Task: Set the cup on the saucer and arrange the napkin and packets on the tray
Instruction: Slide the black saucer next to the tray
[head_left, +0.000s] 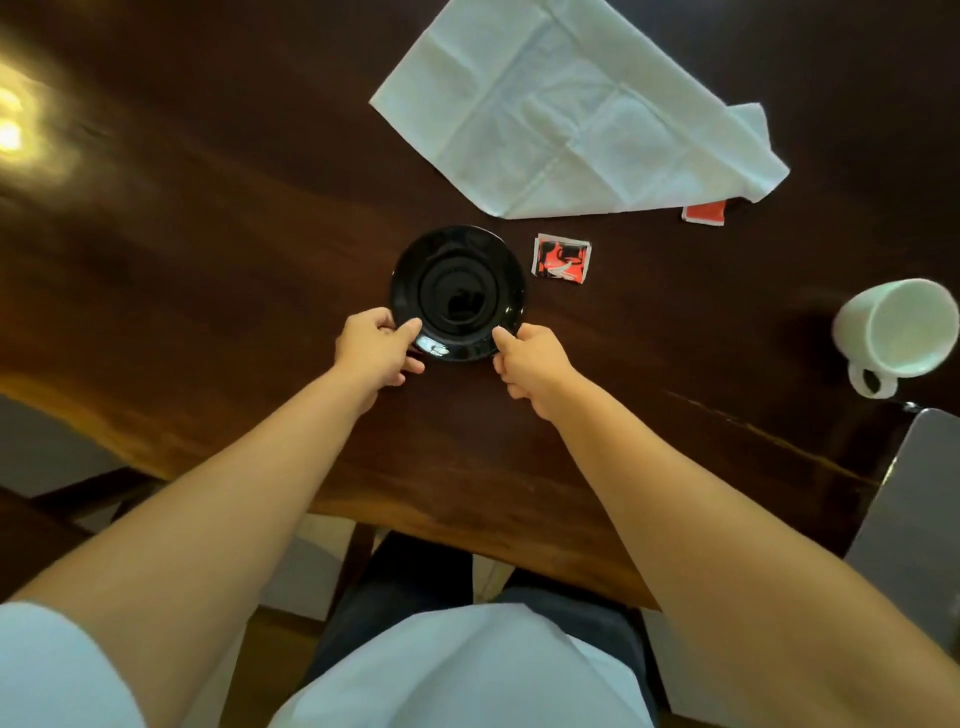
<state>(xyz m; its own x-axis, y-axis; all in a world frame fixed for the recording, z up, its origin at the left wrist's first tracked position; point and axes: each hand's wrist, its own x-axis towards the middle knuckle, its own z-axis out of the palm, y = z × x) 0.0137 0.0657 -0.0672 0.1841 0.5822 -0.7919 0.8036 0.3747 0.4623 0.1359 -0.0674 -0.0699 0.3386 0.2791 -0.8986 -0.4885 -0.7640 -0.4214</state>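
Saucer (457, 293): black, flat on the dark wood table (208, 249), centre of view. Left hand (376, 345) pinches its near-left rim; right hand (530, 361) pinches its near-right rim. Red packet (562, 259) just right of the saucer, apart. Napkin (566, 114) unfolded at far right, second packet (704, 213) partly under its near edge. White cup (896, 330) on its side, well right.

A dark, glossy wooden desk (218, 218) caught a warm lamp glare (13, 124) at its left edge, above a pale floor (47, 447) and a dark chair frame (88, 493).
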